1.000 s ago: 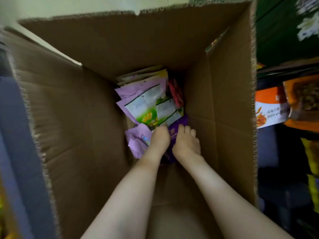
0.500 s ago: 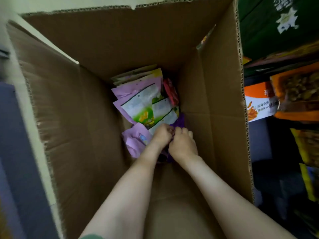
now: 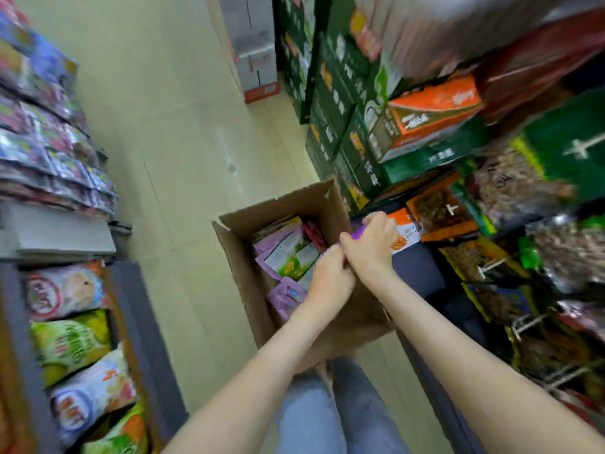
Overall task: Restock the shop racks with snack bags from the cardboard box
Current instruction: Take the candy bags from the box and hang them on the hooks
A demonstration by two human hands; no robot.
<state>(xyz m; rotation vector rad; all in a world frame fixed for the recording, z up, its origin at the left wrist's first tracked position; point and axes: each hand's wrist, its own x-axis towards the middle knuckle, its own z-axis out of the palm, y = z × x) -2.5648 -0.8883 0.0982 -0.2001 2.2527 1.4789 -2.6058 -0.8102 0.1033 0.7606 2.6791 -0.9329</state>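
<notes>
Over blue jeans [image 3: 327, 417], both bare forearms reach forward and down. The left hand [image 3: 330, 273] curls against the right hand [image 3: 373, 247]; what its fingers grip is hidden. The right fingers pinch a glossy purple snack bag [image 3: 359, 231] above the corrugated cardboard box [image 3: 242, 257], which holds pale flat packets [image 3: 281, 253].

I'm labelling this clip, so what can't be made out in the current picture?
Head view:
purple bag: mostly hidden in the grip of the right hand.
left hand: what it holds, fingers tucked against the right hand.
cardboard box bottom: covered by snack bags.
right rack labels: motion blur.
</notes>
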